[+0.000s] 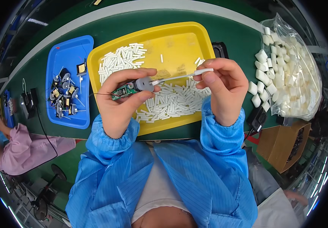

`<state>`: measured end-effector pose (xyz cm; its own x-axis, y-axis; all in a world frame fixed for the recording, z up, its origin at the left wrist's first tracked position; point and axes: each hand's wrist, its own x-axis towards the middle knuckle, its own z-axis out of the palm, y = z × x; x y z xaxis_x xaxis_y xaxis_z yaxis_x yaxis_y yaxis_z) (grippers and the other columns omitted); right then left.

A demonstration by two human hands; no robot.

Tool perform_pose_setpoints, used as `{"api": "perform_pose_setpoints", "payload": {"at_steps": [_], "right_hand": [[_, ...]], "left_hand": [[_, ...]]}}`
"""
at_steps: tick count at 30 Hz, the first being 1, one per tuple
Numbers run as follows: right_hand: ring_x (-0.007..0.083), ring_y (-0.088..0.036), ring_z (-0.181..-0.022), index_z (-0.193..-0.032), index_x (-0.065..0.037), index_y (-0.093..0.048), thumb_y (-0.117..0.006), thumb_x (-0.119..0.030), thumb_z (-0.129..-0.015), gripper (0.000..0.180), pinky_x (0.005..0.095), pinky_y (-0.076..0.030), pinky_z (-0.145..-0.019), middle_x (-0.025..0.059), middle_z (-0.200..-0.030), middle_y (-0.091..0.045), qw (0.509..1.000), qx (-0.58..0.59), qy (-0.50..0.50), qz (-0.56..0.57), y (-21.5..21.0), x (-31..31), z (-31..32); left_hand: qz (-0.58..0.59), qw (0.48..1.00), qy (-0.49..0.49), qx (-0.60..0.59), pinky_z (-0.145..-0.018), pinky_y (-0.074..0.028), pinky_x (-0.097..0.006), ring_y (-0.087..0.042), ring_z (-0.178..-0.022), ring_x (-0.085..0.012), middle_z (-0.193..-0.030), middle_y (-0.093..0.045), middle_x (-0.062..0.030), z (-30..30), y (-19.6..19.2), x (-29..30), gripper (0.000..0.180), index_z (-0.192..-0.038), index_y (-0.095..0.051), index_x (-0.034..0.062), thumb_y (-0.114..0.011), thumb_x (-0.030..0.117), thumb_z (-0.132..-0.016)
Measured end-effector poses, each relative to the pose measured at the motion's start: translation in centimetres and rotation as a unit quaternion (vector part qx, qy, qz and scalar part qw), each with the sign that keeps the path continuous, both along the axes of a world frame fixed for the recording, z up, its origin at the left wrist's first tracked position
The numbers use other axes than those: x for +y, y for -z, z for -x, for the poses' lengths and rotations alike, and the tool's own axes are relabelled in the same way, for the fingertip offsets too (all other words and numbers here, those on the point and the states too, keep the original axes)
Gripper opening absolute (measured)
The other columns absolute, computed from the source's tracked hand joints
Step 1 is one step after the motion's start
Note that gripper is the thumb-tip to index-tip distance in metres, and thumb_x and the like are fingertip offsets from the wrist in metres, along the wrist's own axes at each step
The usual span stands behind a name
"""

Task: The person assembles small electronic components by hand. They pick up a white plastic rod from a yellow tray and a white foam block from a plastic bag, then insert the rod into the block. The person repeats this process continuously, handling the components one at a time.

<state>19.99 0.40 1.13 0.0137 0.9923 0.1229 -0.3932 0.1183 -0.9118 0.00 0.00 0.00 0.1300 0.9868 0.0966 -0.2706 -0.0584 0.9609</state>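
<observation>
Green circuit board (123,91) pinched in left hand (120,99); right hand (224,85) grips white tube (203,71).

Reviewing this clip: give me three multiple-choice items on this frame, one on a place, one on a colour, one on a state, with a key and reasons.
1. Where is the blue tray?
A. Left of the yellow tray
B. Right of the yellow tray
C. Stacked on the yellow tray

2. What colour are the small tubes in the yellow tray?
A. Black
B. White
C. Red

3. How is the small circuit board assembly held?
A. Lying loose in the tray
B. Pinched in the left hand
C. Resting on the bag

Key: 1 A, it lies at the yellow tray's left side. 2 B, all look white. 3 B, the left hand grips it while the right hand holds a white-tipped lead.
</observation>
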Motion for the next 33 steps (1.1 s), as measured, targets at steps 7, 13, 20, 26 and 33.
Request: {"api": "perform_pose_setpoints", "payload": {"at_steps": [7, 13, 20, 26, 33], "right_hand": [[0.016, -0.064, -0.077, -0.092, 0.006, -0.06, -0.062, 0.006, -0.077, 0.016, 0.0237, -0.052, -0.065, 0.0116, -0.088, -0.063, 0.997, -0.06, -0.033, 0.044, 0.3, 0.1, 0.0], [0.0131, -0.063, -0.074, -0.084, 0.004, -0.061, -0.065, -0.001, -0.078, 0.009, 0.0216, -0.052, -0.062, 0.0089, -0.084, -0.063, 0.981, -0.183, -0.071, 0.008, 0.3, 0.5, -0.5], [0.0056, -0.059, -0.067, -0.081, 0.0, -0.062, -0.066, -0.007, -0.078, 0.009, 0.0183, -0.046, -0.054, 0.0023, -0.07, -0.06, 0.987, -0.094, -0.108, 0.08, 1.1, 0.4, 0.2], [0.0121, -0.062, -0.064, -0.083, -0.004, -0.063, -0.068, -0.017, -0.077, 0.015, 0.0238, -0.046, -0.054, 0.0078, -0.07, -0.061, 0.952, -0.303, -0.046, -0.016, 0.1, -0.2, -2.1], [0.028, -0.057, -0.081, -0.094, -0.011, -0.058, -0.065, -0.005, -0.065, 0.03, 0.0373, -0.05, -0.062, 0.0072, -0.088, -0.057, 0.481, -0.865, 0.142, 0.032, 2.3, -3.3, -15.0]], "left_hand": [[0.005, 1.0, 0.022, 0.005, -0.069, -0.055, -0.031, -0.064, -0.081, -0.0265, -0.104, -0.059, -0.02, -1.4, 0.3, 0.4, 0.035, -0.102, -0.052, -0.0008, -0.071, 0.008, -0.073], [-0.062, 0.996, 0.051, 0.037, -0.081, -0.05, -0.033, -0.06, -0.095, -0.0265, -0.105, -0.059, -0.0213, -2.1, 0.4, 0.6, 0.033, -0.1, -0.054, -0.0031, -0.068, -0.006, -0.07], [-0.132, 0.978, 0.046, 0.152, -0.087, -0.044, -0.033, -0.058, -0.101, -0.0273, -0.107, -0.06, -0.0214, -2.6, 0.0, 0.1, 0.033, -0.099, -0.057, -0.004, -0.07, -0.001, -0.069], [-0.057, 0.946, 0.066, 0.313, -0.08, -0.047, -0.03, -0.059, -0.095, -0.0242, -0.102, -0.06, -0.0157, -2.5, -1.0, -0.5, 0.029, -0.103, -0.058, -0.0029, -0.063, -0.003, -0.074], [0.133, 0.977, 0.156, -0.06, -0.071, -0.05, -0.027, -0.061, -0.092, -0.0244, -0.108, -0.057, -0.0227, -1.6, 0.6, 0.2, 0.023, -0.111, -0.044, 0.0039, -0.047, 0.01, -0.089]]}}
